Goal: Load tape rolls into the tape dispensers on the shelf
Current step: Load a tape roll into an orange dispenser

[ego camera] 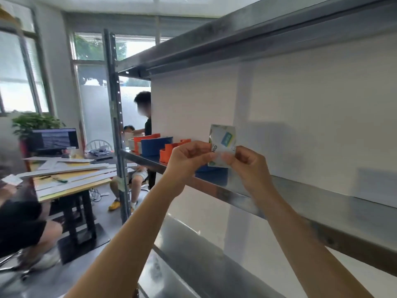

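Pinching a packet (223,137) just in front of the shelf (322,196), both hands work on 1 thing. The left hand (189,157) grips its lower left edge between thumb and curled fingers. The right hand (247,165) pinches the lower right edge the same way, knuckles toward the camera. The 2 grips sit close together along 1 edge, which reads as a setup for tearing the wrapper: opposed pinches side by side let the hands pull apart and start a rip. The packet is glossy, printed in white, green and blue, and stands upright above the fingers. Whether a tape roll is inside I cannot tell, though the task makes that likely.

Dispensers (158,145), orange and blue, wait in a row on the shelf to the left of the hands, apart from the packet. A blue shape (211,174) right below the hands, partly hidden by them, is probably another. Holding the packet over the shelf keeps it close to where a roll would go. Whether any dispenser already holds a roll I cannot tell from this angle, so loading looks at an early stage. Thin film may tear unevenly or let the contents drop, so a short, controlled rip seems wise.

Beyond the upright (116,125) stands a desk (71,191) stacked with boards, with people nearby.
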